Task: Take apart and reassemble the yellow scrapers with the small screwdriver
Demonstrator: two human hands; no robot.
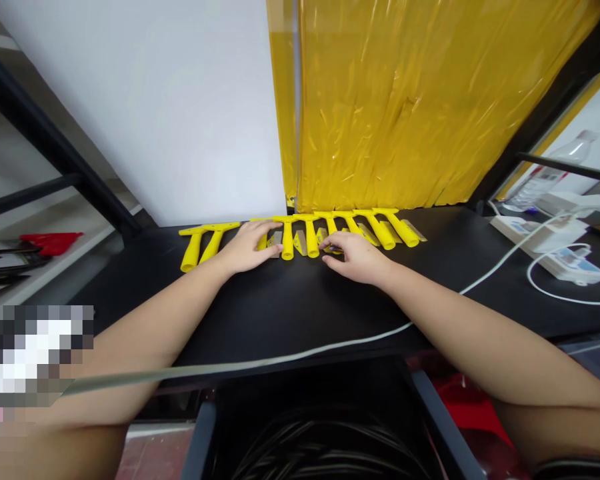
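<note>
Yellow scrapers (288, 245) lie in a row along the far side of the black table (280, 307), before a white panel (190, 113) on the left and a yellow-wrapped one on the right, their handles pointing to the near side. The left hand (245, 249) is at the row left of its middle, fingers loosely spread and thumb apart, and the right hand (361, 259) is farther right, thumb and forefinger parted; whether either touches a scraper I cannot tell. A white cable (330, 345) crosses the near side.
</note>
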